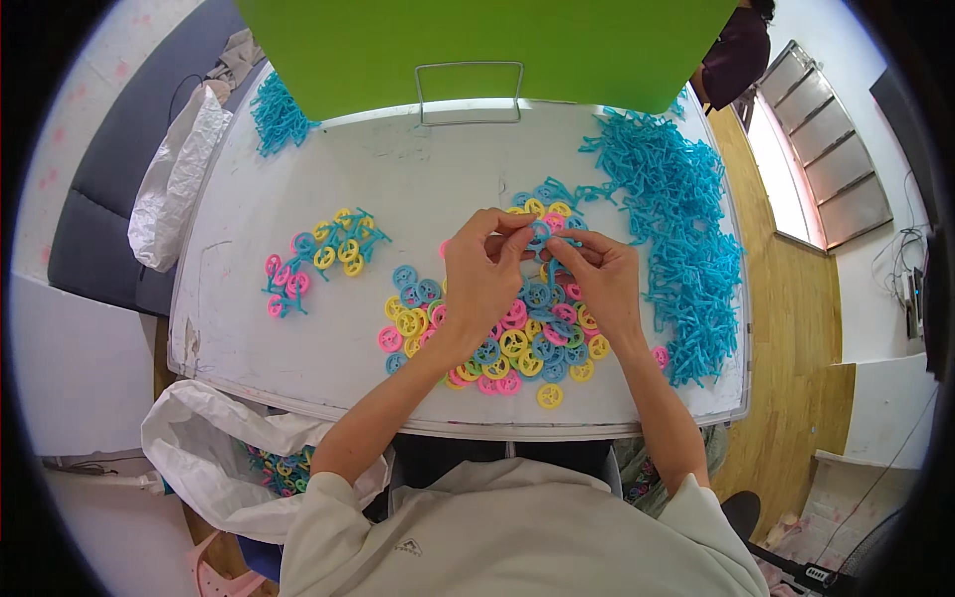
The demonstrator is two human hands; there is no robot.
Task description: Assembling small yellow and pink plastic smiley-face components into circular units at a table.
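Both my hands meet above a heap of small plastic wheels (514, 343) in pink, yellow, blue and green. Pinched in the fingers of my left hand (484, 264) is a blue wheel (539, 232). My right hand (604, 281) grips a turquoise plastic piece (553, 267) with thin arms, held against that wheel; the fingertips partly cover where they meet. To the left lies a small group of wheels joined to turquoise pieces (343, 242), with another such cluster (286, 283) beside it.
A large pile of turquoise pieces (686, 239) covers the table's right side; a smaller pile (282, 114) sits at the far left. A green panel (487, 50) stands at the back. An open white sack (214, 468) holds colourful pieces at lower left. Another person (738, 55) is at far right.
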